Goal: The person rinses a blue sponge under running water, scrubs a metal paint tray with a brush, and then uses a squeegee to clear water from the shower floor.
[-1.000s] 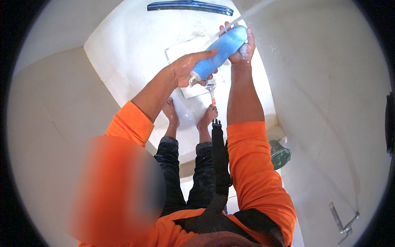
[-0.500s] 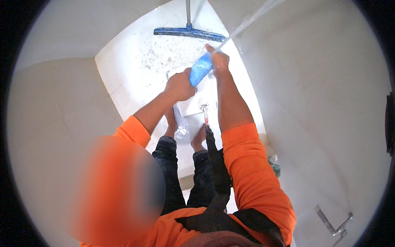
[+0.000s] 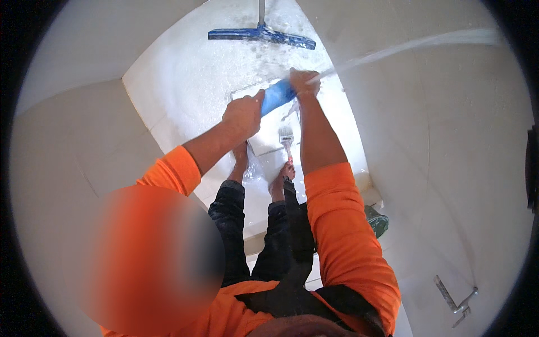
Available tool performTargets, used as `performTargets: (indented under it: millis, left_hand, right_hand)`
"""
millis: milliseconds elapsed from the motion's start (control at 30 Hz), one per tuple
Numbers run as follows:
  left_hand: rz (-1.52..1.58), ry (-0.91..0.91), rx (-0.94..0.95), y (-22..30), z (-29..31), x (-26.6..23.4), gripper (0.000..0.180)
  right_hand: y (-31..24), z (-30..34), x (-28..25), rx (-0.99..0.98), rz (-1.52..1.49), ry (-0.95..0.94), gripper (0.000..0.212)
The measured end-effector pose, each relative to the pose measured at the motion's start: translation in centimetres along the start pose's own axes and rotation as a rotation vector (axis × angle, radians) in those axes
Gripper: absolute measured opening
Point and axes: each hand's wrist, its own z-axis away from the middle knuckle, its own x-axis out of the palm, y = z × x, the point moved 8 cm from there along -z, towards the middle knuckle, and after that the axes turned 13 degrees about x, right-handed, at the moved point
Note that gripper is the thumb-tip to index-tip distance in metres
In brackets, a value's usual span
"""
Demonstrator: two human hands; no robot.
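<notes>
A light blue, tube-shaped thing (image 3: 277, 98) spans the gap between my two hands; I cannot tell exactly what it is. My left hand (image 3: 243, 116) is closed round its lower left end. My right hand (image 3: 305, 82) grips its upper right end, with a pale streak like a water jet (image 3: 393, 51) running from there toward the right wall. Below the hands, a flat brush with a red handle (image 3: 287, 139) lies beside a white square panel (image 3: 266, 145) on the wet floor, close to my right foot. Ahead of them rests a wide blue floor squeegee (image 3: 261, 36).
Plain beige walls (image 3: 426, 123) rise on both sides of the narrow white floor (image 3: 191, 106). My bare feet (image 3: 279, 184) stand near the panel. A green object (image 3: 378, 222) sits by my right forearm. A metal fixture (image 3: 456, 303) is at the lower right.
The blue thing has turned flatter, with my right hand slightly lower and to the right. The pale streak now points more to the right. Floor things have shifted slightly in view.
</notes>
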Motion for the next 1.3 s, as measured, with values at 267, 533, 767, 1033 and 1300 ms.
performTargets:
  millis: [267, 533, 767, 1033, 1300]
  left_hand:
    - [0.431, 0.016, -0.015, -3.4, -0.9, -0.9, 0.068]
    - [0.427, 0.075, 0.093, -5.7, 0.1, -1.1, 0.07]
    - [0.323, 0.073, 0.307, -5.3, -0.3, -1.3, 0.072]
    - [0.325, 0.06, 0.24, -5.4, -1.3, -0.5, 0.064]
    - [0.634, 0.101, -0.136, -6.4, 1.6, 1.8, 0.065]
  right_hand:
    - [1.5, 6.2, -1.5, 0.143, -1.195, 0.058, 0.039]
    - [1.0, 4.0, -0.4, 0.072, -1.282, -0.254, 0.046]
    - [4.3, 3.1, 1.6, 0.297, -1.556, -0.737, 0.043]
    - [8.1, -3.1, 1.3, 0.434, -0.67, -0.161, 0.066]
    - [-5.6, 11.2, -5.0, -0.404, -0.42, 0.365, 0.019]
